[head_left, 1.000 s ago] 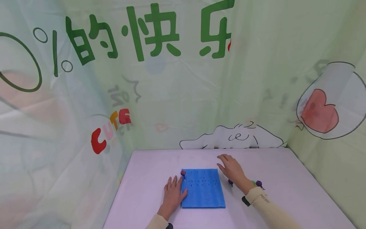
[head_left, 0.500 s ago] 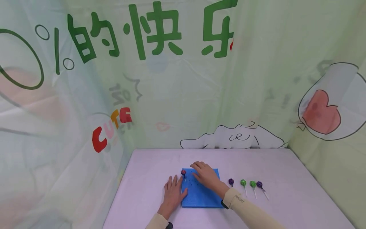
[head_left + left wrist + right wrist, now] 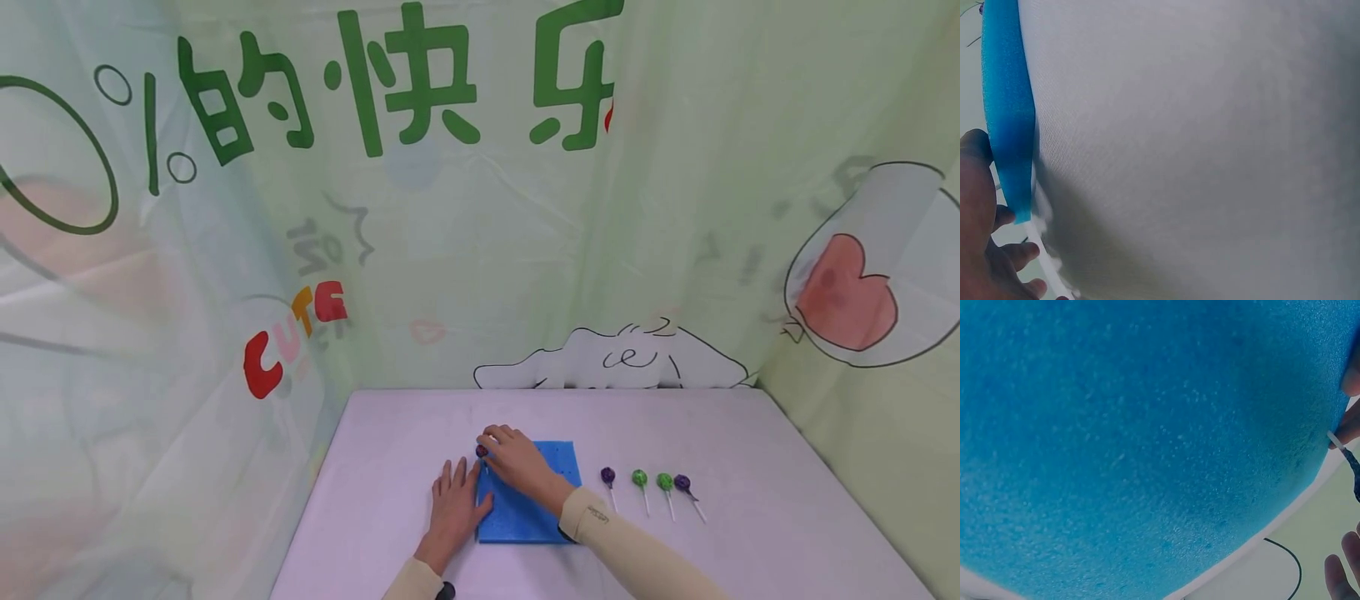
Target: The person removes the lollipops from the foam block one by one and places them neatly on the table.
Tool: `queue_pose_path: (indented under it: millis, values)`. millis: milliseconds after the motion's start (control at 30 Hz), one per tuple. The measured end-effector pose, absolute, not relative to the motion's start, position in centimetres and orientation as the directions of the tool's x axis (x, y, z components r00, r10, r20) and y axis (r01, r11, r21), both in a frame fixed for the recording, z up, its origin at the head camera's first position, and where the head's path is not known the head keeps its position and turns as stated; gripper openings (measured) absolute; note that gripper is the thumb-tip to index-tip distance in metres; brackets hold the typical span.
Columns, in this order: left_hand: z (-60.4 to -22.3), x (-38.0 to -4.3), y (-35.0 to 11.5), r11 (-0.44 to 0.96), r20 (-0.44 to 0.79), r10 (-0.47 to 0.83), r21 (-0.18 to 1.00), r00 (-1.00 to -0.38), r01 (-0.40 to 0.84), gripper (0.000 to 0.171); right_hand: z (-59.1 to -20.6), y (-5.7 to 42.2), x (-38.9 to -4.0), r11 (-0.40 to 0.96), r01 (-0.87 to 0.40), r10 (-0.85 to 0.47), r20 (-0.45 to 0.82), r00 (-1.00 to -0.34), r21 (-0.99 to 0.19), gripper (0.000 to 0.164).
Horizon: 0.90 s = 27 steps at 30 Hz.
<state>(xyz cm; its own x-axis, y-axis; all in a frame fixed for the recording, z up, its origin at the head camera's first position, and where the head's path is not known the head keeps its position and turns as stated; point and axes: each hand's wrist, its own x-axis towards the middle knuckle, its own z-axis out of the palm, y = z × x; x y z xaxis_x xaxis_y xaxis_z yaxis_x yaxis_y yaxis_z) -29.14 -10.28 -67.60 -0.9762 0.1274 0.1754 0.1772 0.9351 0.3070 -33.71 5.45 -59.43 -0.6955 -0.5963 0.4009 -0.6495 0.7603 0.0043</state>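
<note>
A blue foam board (image 3: 525,512) with small holes lies on the table. My left hand (image 3: 452,507) rests beside its left edge, fingers spread and thumb on the board; the left wrist view shows this hand (image 3: 975,206) beside the foam's edge (image 3: 1010,112). One lollipop (image 3: 482,451) with a dark red head stands in the board's far left corner. Its white stick (image 3: 1334,439) enters the foam in the right wrist view. Over that corner my right hand (image 3: 521,462) has its fingertips at the lollipop's head, with no closed grip visible. Fingers (image 3: 1336,575) appear apart near the wrapper.
To the right of the board lie a purple lollipop (image 3: 607,475), two green lollipops, one left (image 3: 639,477) and one right (image 3: 664,482), and another purple lollipop (image 3: 682,482). A printed curtain (image 3: 480,250) hangs behind the pale table (image 3: 390,450).
My right hand has moved left, from beyond the board's right side across it to the lollipop at the far left corner. The left hand has stayed in place.
</note>
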Motion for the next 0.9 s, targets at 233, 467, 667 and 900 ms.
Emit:
queue_pose_path:
  millis: [233, 467, 667, 900]
  values:
    - [-67.2, -28.9, -10.2, 0.933, 0.173, 0.127, 0.314, -0.977, 0.177, 0.065, -60.0, 5.2, -33.7, 0.758, -0.652, -0.602, 0.405, -0.689, 0.016, 0.032]
    - [-66.9, -28.8, -10.2, 0.930, 0.165, 0.130, 0.322, -0.978, 0.178, 0.065, -60.0, 5.1, -33.5, 0.771, -0.637, -0.590, 0.401, -0.701, 0.020, 0.030]
    - [-67.0, -28.8, -10.3, 0.929, 0.169, 0.134, 0.321, -0.976, 0.183, 0.065, -59.1, 5.2, -33.6, 0.766, -0.642, -0.576, 0.412, -0.706, -0.031, 0.027]
    - [-67.8, -29.1, -10.3, 0.934, 0.205, 0.138, 0.299, -0.969, 0.197, 0.066, -57.6, 5.7, -34.5, 0.767, -0.631, -0.520, 0.462, -0.718, -0.118, 0.029]
